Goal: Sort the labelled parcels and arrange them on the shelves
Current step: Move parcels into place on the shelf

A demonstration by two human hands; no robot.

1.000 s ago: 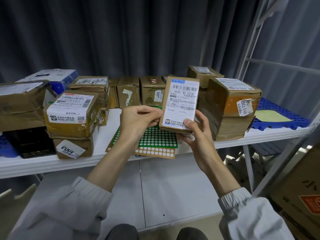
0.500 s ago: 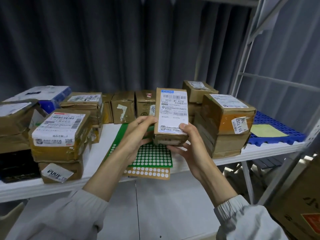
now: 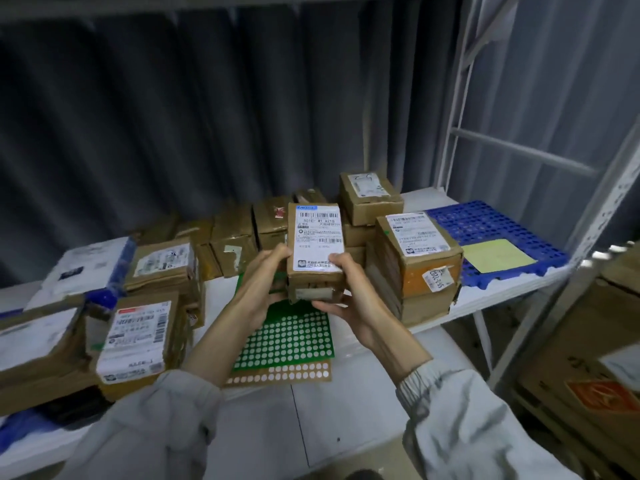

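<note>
I hold a small brown cardboard parcel with a white barcode label facing me, above the white shelf. My left hand grips its left side. Its lower right corner and underside rest in my right hand. Under the parcel lies a green sheet of white round stickers on top of a brown sticker sheet. Several other labelled brown parcels stand along the shelf, such as a stack at the right and one at the left front.
A blue plastic grid pallet with a yellow sheet lies at the shelf's right end. White metal shelf uprights rise at the right. A large cardboard carton stands at lower right. A dark curtain hangs behind.
The view has tilted upward, so the shelf sits lower in frame. Both hands have kept hold of the parcel and tipped its label to face more upward.
</note>
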